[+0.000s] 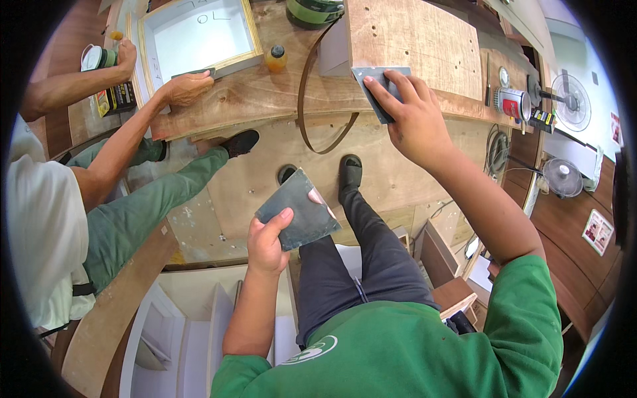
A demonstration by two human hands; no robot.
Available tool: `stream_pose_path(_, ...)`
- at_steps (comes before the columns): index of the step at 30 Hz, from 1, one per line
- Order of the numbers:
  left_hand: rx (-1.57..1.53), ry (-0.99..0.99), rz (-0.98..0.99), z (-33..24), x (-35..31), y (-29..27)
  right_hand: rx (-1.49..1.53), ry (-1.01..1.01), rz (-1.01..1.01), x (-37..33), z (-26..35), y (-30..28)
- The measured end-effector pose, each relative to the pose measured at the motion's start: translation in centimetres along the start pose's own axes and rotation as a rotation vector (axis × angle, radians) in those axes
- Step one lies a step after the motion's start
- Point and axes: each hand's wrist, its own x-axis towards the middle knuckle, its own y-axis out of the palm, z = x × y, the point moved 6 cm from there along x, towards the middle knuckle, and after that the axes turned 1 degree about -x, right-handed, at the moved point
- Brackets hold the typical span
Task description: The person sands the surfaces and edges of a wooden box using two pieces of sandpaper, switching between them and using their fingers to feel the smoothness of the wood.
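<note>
My left hand [267,245] grips a dark grey square plate [296,211] at its lower left corner, thumb on top. A smear of pinkish paste [314,196] lies near the plate's right edge. My right hand [415,123] is closed on a thin grey flat scraper [383,114], fingers spread over its face. The scraper is at the near left corner of a plywood box [415,40], whose top has several small dark holes. The scraper's underside is hidden.
At left, a co-worker's hand [189,88] holds a dark flat blade at a wood-edged white panel [199,40]. On the bench [265,99] stand a small orange bottle [276,58] and a green tub [314,12]. A brown strip [302,99] loops over the edge. A can [512,104] sits right.
</note>
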Motion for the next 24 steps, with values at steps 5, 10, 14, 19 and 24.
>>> stream_pose_path(5,0.008,-0.031,0.021,0.2,0.0,-0.3,0.016,-0.002,0.013,-0.5,0.2,0.3)
stream_pose_path(10,0.009,-0.033,0.025,0.3,0.1,-0.4,0.030,0.005,0.037,-0.9,0.5,0.3)
stream_pose_path(14,0.004,-0.038,0.030,0.5,0.1,-0.5,0.048,0.014,0.051,-1.1,0.6,0.4)
stream_pose_path(19,-0.013,-0.024,0.014,0.3,0.0,-0.4,0.042,0.021,0.052,-1.3,0.8,0.4)
stream_pose_path(24,-0.022,-0.027,0.021,0.2,-0.1,-0.3,0.032,0.020,0.028,-1.7,1.1,0.1)
